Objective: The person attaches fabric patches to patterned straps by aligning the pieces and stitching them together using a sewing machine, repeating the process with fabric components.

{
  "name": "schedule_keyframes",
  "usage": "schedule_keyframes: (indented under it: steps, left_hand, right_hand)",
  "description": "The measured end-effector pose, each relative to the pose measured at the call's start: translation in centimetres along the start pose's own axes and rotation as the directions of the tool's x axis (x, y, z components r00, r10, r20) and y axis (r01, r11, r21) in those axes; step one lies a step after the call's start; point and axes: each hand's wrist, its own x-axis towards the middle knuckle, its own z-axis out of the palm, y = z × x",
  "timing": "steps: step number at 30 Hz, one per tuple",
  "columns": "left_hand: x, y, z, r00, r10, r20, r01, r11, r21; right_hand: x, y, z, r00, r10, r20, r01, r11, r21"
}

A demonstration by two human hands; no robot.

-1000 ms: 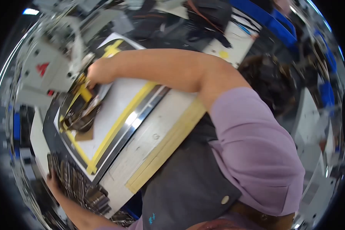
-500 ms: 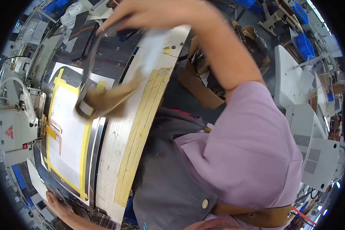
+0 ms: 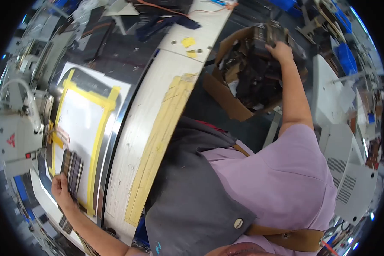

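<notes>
My left hand (image 3: 64, 193) grips a strip of dark plaid fabric (image 3: 74, 170) by its lower left edge. The strip lies over the lower part of a white sheet (image 3: 79, 115) framed with yellow tape. Off to the right, my right hand (image 3: 281, 52) reaches over an open cardboard box (image 3: 229, 100) of dark scraps. Its fingers are bent onto a dark brown piece (image 3: 263, 37) at the top of the heap; the fingertips are partly hidden.
A white machine head (image 3: 19, 136) stands left of the taped sheet. A pale board (image 3: 128, 158) with yellow tape strips runs along the table's near edge. Dark navy cloth (image 3: 164, 26) and an orange cord (image 3: 162, 6) lie at the far end. A grey cabinet (image 3: 345, 170) stands at right.
My right hand has swung from above the table to the box, and the blurred brown piece has left the sheet. My left hand has brought the plaid strip up onto the sheet.
</notes>
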Motion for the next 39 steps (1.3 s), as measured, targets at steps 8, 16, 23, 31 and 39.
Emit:
schedule_keyframes:
  steps: [8,16,23,31,39]
  left_hand:
    - [0.4,0.6,3.8,0.996,-0.032,-0.078,0.053,0.960,0.276]
    - [3.1,0.4,4.1,0.987,-0.093,-0.131,0.124,0.959,0.255]
    - [5.8,-1.3,2.8,0.975,-0.099,-0.199,0.167,0.919,0.357]
    - [7.8,-1.2,2.6,0.969,-0.025,-0.245,0.139,0.877,0.459]
    - [6.4,-0.1,3.8,0.854,0.506,-0.118,-0.290,0.653,0.699]
  right_hand:
    - [-8.7,-16.6,-11.2,0.725,-0.515,-0.457,0.547,0.834,-0.072]
    - [-27.2,-40.6,-16.0,-0.352,-0.803,-0.480,0.802,-0.523,0.287]
    - [-33.1,-52.2,-12.7,-0.630,-0.647,-0.430,0.692,-0.719,0.070]
    - [-32.8,-54.4,-11.7,-0.583,-0.642,-0.498,0.723,-0.690,0.043]
    - [-32.9,-54.4,-11.8,-0.606,-0.635,-0.479,0.731,-0.683,-0.018]
